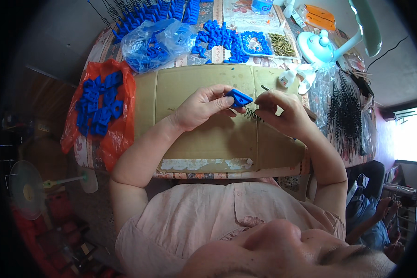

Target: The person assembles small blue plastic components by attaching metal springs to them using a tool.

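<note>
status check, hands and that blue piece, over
Left hand grips blue plastic piece. Right hand pinches small spring beside it. Cardboard sheet beneath, nothing blocking.

Seen from above, a person seated at a table (125, 46) works over a flattened sheet of brown cardboard (194, 134), the left hand (201, 107) pinching a small blue triangular plastic piece (238, 98) while the right hand (282, 113) holds a thin coiled metal spring (254, 116) just beside it. To the left an orange plastic bag (116, 139) carries a heap of blue plastic parts (99, 104); behind the cardboard lie a clear bag of blue parts (155, 44), loose blue pieces (217, 39) and a tray of brass-coloured pins (282, 45)
</note>
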A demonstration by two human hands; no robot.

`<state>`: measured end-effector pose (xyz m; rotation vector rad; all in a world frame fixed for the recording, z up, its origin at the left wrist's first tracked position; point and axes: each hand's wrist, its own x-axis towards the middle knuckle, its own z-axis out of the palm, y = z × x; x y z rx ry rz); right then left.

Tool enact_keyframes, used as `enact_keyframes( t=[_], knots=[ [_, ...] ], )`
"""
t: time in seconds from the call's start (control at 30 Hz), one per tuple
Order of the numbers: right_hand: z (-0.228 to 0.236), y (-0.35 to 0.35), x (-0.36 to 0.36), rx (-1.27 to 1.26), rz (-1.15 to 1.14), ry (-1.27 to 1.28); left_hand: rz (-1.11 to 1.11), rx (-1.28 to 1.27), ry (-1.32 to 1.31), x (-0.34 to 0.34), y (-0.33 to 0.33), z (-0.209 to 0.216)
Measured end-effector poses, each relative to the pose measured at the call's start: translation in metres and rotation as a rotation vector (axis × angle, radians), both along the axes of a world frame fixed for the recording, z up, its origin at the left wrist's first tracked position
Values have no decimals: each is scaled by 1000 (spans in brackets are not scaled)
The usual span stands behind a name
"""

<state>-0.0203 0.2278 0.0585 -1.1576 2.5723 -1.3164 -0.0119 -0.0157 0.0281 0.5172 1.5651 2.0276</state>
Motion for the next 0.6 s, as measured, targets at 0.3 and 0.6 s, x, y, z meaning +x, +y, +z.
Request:
enact_keyframes(
  t=[0.3, 0.6],
  knots=[
    [-2, -4, 2, -61, 6, 61, -7, -13, 36, 3, 2, 5],
    [-9, -6, 2, -190, -9, -306, 25, 7, -41, 13, 11, 1]
  ],
)
